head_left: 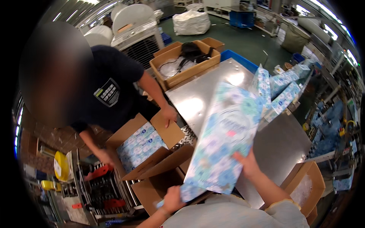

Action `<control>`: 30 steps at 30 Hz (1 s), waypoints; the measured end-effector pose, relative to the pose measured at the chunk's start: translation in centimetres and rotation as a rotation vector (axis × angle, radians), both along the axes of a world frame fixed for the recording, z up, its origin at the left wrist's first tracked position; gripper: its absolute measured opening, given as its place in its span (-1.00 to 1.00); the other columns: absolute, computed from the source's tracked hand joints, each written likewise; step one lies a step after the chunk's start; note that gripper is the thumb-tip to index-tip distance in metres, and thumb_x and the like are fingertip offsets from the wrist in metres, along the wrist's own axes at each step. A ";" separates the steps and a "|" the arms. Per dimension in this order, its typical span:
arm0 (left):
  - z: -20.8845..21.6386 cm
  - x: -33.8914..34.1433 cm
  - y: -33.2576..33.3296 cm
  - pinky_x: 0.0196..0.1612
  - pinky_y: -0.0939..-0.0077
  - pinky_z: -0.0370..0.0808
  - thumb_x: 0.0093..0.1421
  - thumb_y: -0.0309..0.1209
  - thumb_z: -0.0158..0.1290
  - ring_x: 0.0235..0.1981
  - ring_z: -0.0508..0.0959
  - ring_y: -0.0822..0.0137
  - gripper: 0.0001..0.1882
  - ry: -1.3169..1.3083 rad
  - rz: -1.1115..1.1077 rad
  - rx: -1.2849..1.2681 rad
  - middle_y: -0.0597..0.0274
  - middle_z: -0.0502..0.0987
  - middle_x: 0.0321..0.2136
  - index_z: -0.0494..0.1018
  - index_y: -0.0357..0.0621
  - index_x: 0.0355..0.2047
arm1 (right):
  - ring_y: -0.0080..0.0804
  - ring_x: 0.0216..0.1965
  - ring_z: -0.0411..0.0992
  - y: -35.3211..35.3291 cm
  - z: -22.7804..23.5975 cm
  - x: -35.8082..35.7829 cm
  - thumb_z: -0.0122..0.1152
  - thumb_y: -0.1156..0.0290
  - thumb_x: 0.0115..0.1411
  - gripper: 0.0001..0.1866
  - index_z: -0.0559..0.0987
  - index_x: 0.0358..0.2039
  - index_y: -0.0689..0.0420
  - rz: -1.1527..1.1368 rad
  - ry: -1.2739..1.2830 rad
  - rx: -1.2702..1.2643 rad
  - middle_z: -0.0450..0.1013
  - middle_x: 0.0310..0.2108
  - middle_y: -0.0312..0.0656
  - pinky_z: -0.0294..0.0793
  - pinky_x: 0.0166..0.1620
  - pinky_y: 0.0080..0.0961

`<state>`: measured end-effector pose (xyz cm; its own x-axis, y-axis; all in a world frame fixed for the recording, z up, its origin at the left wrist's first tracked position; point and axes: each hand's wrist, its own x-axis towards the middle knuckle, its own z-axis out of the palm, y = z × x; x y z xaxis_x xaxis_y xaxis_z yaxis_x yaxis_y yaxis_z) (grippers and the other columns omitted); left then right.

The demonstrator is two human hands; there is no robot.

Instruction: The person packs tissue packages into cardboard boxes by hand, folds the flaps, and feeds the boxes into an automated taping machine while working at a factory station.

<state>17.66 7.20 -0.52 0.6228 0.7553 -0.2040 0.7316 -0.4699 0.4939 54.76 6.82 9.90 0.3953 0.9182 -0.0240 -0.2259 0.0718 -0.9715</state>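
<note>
One long, blue-and-lilac flowered pack [226,140] slants over one metal table [283,152], fingers of the left hand [173,199] and right hand [248,165] clamped on it (at least three similar packs [284,98] lie beyond).

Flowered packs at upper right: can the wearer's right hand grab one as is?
Probably not: the right hand holds the large flowered pack. Freed, its way over the metal tabletop to the upper-right packs looks clear, though reach is uncertain.
</note>
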 end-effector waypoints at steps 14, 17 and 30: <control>-13.4 -1.5 -1.5 0.23 0.13 0.41 0.21 0.11 0.09 0.14 0.51 -0.19 -0.14 0.265 -0.240 -0.721 -0.32 0.50 0.10 0.29 -0.32 0.30 | -0.09 0.21 0.40 5.0 -29.6 -16.7 0.14 0.36 0.25 -0.22 0.16 0.48 -0.23 1.328 -1.700 -0.144 0.42 0.22 0.00 0.42 0.13 0.09; -10.4 -1.2 0.2 0.19 0.13 0.45 0.25 0.11 0.09 0.11 0.54 -0.17 -0.22 0.120 -0.128 -0.617 -0.26 0.55 0.06 0.37 -0.30 0.24 | -0.10 0.13 0.47 9.0 -30.6 -15.8 0.16 0.18 0.28 -0.51 0.55 0.20 0.01 1.757 -1.453 -0.607 0.50 0.15 0.02 0.45 0.15 0.01; 1.1 13.8 10.6 -0.16 0.49 0.55 0.28 -0.51 0.16 -0.29 0.64 0.30 -0.84 -0.580 0.201 -0.314 0.13 0.64 -0.30 0.58 -0.25 -0.14 | 0.29 0.18 0.34 24.9 -11.2 27.5 0.56 0.11 -0.09 0.14 0.13 0.39 0.29 -0.589 -1.256 -0.859 -0.03 0.38 0.35 0.54 0.08 -0.06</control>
<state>31.47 17.83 0.59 0.5517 0.8270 -0.1081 0.3658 -0.1235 0.9225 82.27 31.72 -1.34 0.8316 0.5288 0.1697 0.5543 -0.7719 -0.3113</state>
